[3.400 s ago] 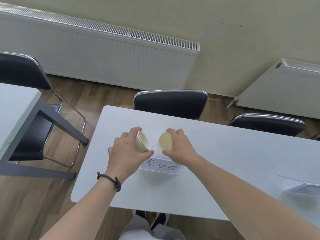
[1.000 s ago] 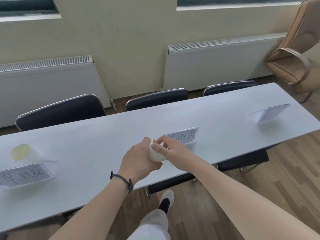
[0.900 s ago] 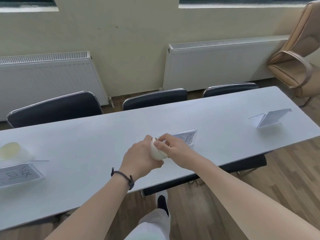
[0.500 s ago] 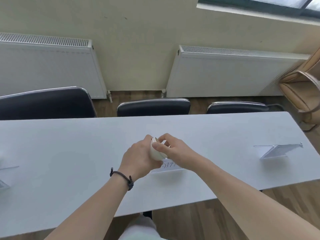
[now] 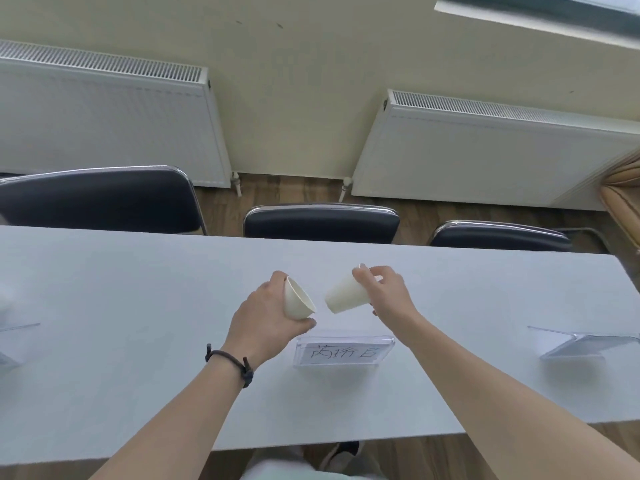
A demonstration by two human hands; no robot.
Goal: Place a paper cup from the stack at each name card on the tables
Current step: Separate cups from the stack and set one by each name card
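Above the name card (image 5: 343,351), one cup (image 5: 346,295) was separated.
Right hand (image 5: 386,292) pinched it; left hand (image 5: 268,315) gripped the stack (image 5: 298,301); setting it upright on the bench (image 5: 138,306) seemed next.

left name card (image 5: 8,344) cropped, tan chair (image 5: 623,199) cropped

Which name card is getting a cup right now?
On the long white table, find the two hands, each holding a paper cup. The name card stands just below them, the only one showing handwriting.
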